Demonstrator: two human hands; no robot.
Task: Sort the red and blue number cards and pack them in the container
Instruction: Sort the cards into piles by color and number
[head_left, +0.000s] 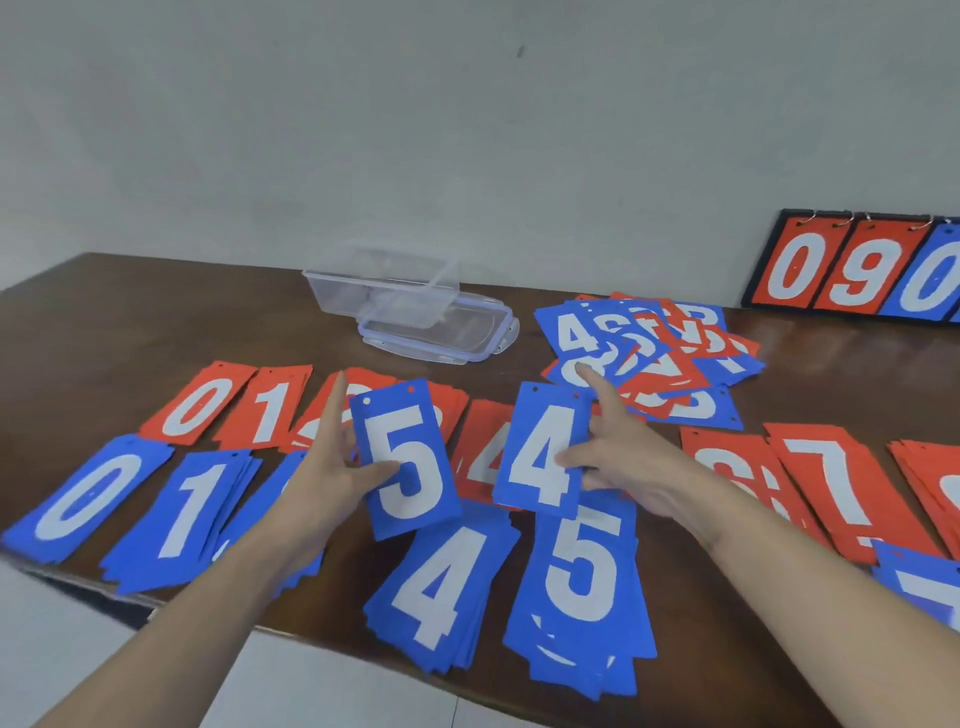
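Observation:
My left hand pinches a blue 5 card above the table. My right hand pinches a blue 4 card, its index finger stretched toward the mixed heap of red and blue cards. Red stacks 0 and 1 lie in a far row, with more red stacks partly hidden behind my hands. Blue stacks 0, 1, 4 and 5 lie in the near row. The clear plastic container stands at the back.
The container's lid lies beside it on the dark wooden table. A flip scoreboard leans against the wall at the back right. Red stacks 6 and 7 lie to the right, with a blue stack near the right edge.

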